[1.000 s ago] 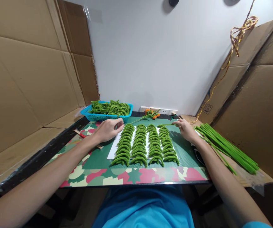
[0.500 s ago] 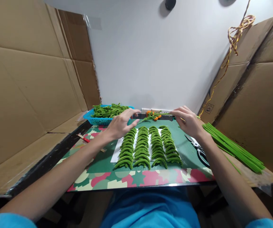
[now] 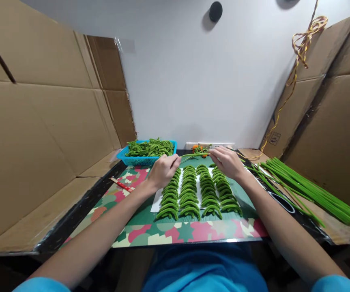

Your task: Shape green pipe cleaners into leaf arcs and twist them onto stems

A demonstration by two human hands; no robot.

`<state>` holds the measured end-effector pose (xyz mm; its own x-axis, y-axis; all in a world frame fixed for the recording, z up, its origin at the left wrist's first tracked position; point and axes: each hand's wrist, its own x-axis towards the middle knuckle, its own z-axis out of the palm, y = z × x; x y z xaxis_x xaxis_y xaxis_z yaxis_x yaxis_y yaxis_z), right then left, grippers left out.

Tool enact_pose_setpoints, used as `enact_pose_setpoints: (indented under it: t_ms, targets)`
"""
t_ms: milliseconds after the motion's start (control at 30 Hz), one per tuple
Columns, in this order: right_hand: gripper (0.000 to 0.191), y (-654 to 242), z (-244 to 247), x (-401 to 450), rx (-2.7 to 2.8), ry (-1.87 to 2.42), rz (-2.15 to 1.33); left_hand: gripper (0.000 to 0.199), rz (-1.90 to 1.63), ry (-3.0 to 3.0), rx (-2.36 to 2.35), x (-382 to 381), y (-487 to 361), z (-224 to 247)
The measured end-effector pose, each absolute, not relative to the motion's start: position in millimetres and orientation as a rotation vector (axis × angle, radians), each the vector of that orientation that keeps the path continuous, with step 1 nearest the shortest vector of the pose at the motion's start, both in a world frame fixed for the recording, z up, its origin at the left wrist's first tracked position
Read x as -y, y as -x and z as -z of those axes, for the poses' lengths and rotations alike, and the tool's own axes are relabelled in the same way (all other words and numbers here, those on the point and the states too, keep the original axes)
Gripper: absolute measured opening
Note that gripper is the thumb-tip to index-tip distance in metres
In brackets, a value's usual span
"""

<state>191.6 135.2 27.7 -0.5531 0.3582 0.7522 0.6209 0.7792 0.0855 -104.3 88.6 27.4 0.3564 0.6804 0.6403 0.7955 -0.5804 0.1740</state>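
Left hand (image 3: pixel 164 171) and right hand (image 3: pixel 227 161) pinch one strand (image 3: pixel 194 154), seemingly spaced for control, with rowed pieces (image 3: pixel 189 194) at six o'clock.

The left hand (image 3: pixel 164 171), spread open before, has closed on the green strand (image 3: pixel 194 154), and the right hand (image 3: pixel 227 163) has come nearer to it.

A fuzzy, matt nap is shown by the curved green pieces (image 3: pixel 189 197) and, less clearly, by the green strand (image 3: pixel 194 154). Smooth paper (image 3: pixel 157 205) is laid beneath the pieces. The worktop (image 3: pixel 190 233) is smoothly faced, with a glossy near edge. At its far left corner, the basket (image 3: pixel 140 161) is formed of plastic; its sides are flanked by matt, creased cardboard (image 3: pixel 47 121).
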Motion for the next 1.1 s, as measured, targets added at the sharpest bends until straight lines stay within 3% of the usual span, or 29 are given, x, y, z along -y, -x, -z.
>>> enact_pose_setpoints:
  t_ms: [167, 467, 567, 633, 767, 933, 1100]
  targets:
    - [0.044, -202, -23, -137, 2.132, 0.827, 0.543, 0.036, 1.171, 2.470, 1.430, -92, 106, -25]
    - [0.031, -204, -15, -136, 1.941, 0.859, 0.333, 0.037, 1.515, 2.373, 1.431, -98, 107, -25]
    - [0.044, -201, -12, -139, 1.878, 0.879, 0.043, 0.037, 1.691, 2.404, 1.491, -106, 109, -22]
    - [0.049, -195, -12, -140, 1.856, 0.832, -0.360, 0.041, 1.865, 2.433, 1.569, -111, 110, -20]
    - [0.041, -180, -17, -132, 1.602, 0.551, -1.064, 0.045, 2.068, 2.418, 1.682, -114, 109, -19]
    - [0.042, -176, -28, -113, 1.628, 0.312, -1.225, 0.040, 2.027, 2.529, 1.663, -109, 105, -20]
    - [0.069, -185, -36, -106, 1.784, 0.316, -1.091, 0.039, 1.981, 2.659, 1.632, -103, 100, -23]
